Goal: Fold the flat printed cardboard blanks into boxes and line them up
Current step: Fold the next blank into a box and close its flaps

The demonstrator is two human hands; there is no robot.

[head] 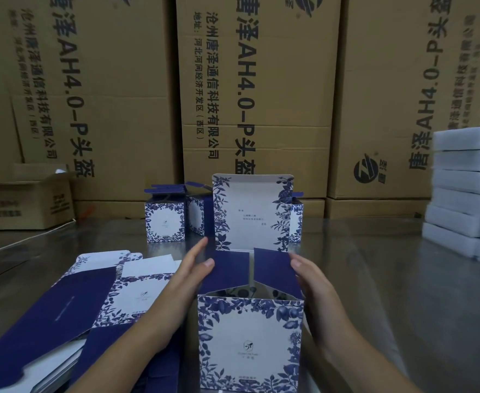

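As straight-fingered hands [187, 276] [315, 282] touch flaps [227, 272], box [250, 344] upright

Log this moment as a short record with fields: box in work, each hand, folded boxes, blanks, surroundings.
box in work: printed box upright, lid flap standing up, top not closed
left hand: touches the left navy flap
right hand: touches the right navy flap
folded boxes: in a row at the far side of the table
blanks: flat pile left of the box
surroundings: brown cartons behind, white stack at right
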